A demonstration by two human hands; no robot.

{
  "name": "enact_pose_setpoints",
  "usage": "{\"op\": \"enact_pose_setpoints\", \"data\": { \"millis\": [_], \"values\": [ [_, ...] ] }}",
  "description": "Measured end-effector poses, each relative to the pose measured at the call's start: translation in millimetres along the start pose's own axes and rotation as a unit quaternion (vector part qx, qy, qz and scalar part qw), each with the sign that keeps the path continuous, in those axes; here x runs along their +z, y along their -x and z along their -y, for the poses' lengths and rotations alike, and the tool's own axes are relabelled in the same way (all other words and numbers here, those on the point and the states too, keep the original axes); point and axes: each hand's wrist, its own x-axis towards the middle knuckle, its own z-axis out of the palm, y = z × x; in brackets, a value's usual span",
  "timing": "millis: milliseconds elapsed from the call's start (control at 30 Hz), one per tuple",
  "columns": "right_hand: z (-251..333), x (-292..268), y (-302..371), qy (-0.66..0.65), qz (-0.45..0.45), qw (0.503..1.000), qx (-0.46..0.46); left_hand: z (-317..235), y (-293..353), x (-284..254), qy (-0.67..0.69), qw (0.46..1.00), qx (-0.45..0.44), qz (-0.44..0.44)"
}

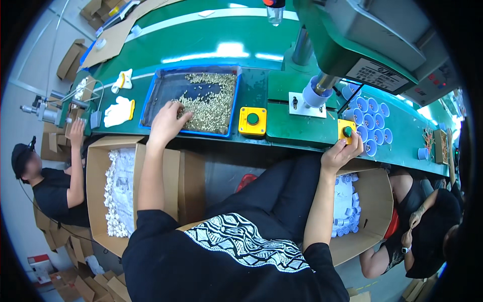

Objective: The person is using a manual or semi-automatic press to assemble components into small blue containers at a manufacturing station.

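My left hand (166, 122) reaches into a blue tray (149, 99) holding a heap of small brass parts (211, 100), fingers curled among them at the heap's left edge. My right hand (341, 151) rests on a yellow box with a green push button (346, 131) at the bench's front edge, thumb and fingers around it. A second yellow box with a green button (252, 121) stands between the hands. Behind it a green press (347, 45) holds a pale blue cup-shaped part (316, 93) on its white base plate.
Several pale blue cups (372, 121) stand in rows right of the press. White gloves (118, 110) lie left of the tray. Cardboard boxes of white parts (118, 191) and blue cups (347, 206) sit below the green bench. One person sits at left (50, 191), another at right (427, 226).
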Motion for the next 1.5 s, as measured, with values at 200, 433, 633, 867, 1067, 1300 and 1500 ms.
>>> {"op": "enact_pose_setpoints", "data": {
  "millis": [200,433,633,867,1067,1300,1500],
  "values": [
    [-0.6,1.6,9.1,0.033,0.022,0.999,-0.005,-19.8,2.4,13.5,0.146,0.984,0.095,0.028],
    [-11.1,-28.7,8.9,0.070,0.016,0.997,-0.027,-44.0,-21.1,43.4,0.152,0.975,0.164,0.004],
    [9.6,3.2,6.3,0.021,-0.016,0.999,-0.040,10.0,-5.5,40.2,0.150,0.984,0.091,-0.043],
    [5.1,-15.0,5.3,-0.006,0.006,1.000,0.009,-22.0,-20.8,53.8,0.196,0.973,0.093,-0.080],
    [64.8,-26.2,-14.1,0.038,0.002,0.997,0.072,-22.4,-11.2,47.4,0.220,0.964,0.124,-0.078],
    [116.7,15.1,-100.3,-0.137,0.100,0.985,0.029,-40.9,-9.7,42.0,0.205,0.967,0.124,-0.086],
    [89.2,-17.6,-122.0,-0.143,0.007,0.989,0.033,-21.5,-4.1,43.2,0.219,0.968,0.087,-0.089]
  ]
}}
